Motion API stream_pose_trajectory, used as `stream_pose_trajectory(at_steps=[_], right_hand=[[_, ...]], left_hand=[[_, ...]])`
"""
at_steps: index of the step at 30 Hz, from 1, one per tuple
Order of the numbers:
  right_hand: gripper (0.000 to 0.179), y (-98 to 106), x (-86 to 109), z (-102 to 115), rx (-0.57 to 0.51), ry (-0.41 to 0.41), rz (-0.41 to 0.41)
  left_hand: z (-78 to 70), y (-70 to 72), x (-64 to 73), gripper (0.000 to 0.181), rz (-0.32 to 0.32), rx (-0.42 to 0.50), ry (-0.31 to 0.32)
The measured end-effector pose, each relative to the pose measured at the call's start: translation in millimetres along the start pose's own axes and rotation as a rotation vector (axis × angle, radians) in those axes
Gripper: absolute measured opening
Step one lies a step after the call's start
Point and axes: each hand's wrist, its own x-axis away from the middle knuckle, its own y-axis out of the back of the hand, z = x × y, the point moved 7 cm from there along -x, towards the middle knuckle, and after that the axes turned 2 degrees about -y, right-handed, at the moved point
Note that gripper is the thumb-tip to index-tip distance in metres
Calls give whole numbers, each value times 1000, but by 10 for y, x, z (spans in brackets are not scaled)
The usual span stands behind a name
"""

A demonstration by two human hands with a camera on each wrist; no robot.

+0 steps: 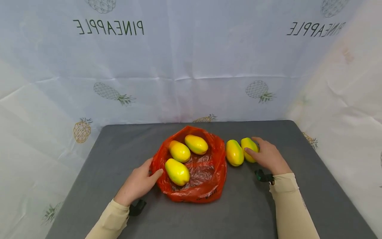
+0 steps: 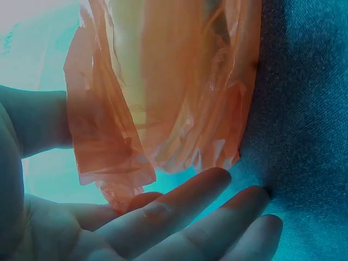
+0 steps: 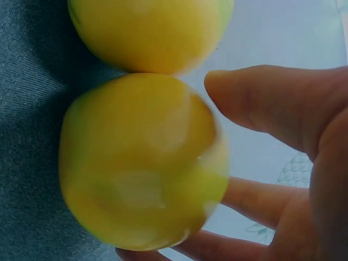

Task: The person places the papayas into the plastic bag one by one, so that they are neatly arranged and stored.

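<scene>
- The outer fruit [image 1: 248,146], yellow with green, lies right of centre in the head view, within reach of the right hand's [image 1: 270,157] thumb and fingers.
- The right hand is spread about it: thumb just off the skin near the upper side in the right wrist view, fingers along the lower side.
- Its skin looks glossy and firm, so it probably feels stiff, fairly light and a little slippery; it could roll if pushed from one side.
- Its rounded middle seems the best hold, thumb opposite fingers; the neighbouring fruit [image 1: 234,153] touches it on the left and crowds the thumb.
- The red bag [image 1: 219,172] sits at lower centre, mouth up, with three fruits [image 1: 177,172] inside toward the left and top.
- The left hand [image 1: 138,182] pinches the bag's left rim, thumb inside, remaining fingers outside and fairly straight.
- The film looks thin, limp and easily torn; a broad hold on the rim should suit it better than a hard tug.
- The bag's right rim stands just beside the neighbouring fruit, leaving little room there.
- Open bench [image 1: 238,209] spreads below both; its far edge runs along the hanging cloth [image 1: 209,59], above the fruits.
</scene>
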Motion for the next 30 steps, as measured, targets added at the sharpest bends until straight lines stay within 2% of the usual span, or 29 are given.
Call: stream_pose_trajectory(at_steps=[11, 21, 26, 30], right_hand=[[90, -14, 9, -74, -7, -1, 1], [88, -24, -19, -40, -27, -8, 6], [86, 102, 69, 34, -31, 23, -41], [85, 202, 199, 194, -53, 76, -65]], left_hand=[[-26, -61, 39, 84, 1, 88, 12], [3, -14, 70, 79, -21, 50, 9], [-6, -44, 78, 78, -31, 57, -3], [-19, -72, 94, 78, -41, 64, -10]])
